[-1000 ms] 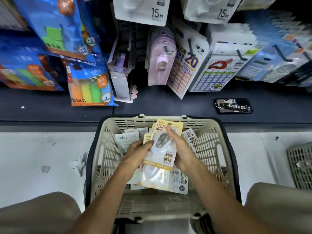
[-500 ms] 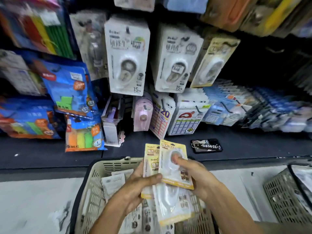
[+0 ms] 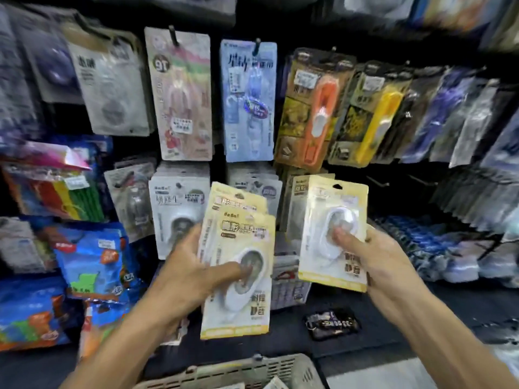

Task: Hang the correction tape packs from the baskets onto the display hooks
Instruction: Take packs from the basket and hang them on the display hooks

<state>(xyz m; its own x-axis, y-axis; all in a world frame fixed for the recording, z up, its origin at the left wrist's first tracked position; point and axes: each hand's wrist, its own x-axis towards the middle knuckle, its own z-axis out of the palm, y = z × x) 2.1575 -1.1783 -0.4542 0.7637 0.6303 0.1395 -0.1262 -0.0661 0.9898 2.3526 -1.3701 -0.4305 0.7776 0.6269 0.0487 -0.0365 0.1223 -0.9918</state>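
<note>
Since the earlier frame both hands have risen from the basket [image 3: 241, 372]. We see the right hand [image 3: 373, 256] pinching one upright correction tape pack [image 3: 334, 234], nearer the hooks; the left hand [image 3: 185, 276] grips two packs [image 3: 238, 265].

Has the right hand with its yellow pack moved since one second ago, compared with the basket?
Yes. The right hand has lifted its single yellow pack up out of the basket, toward the hanging packs and apart from the left hand.
</note>
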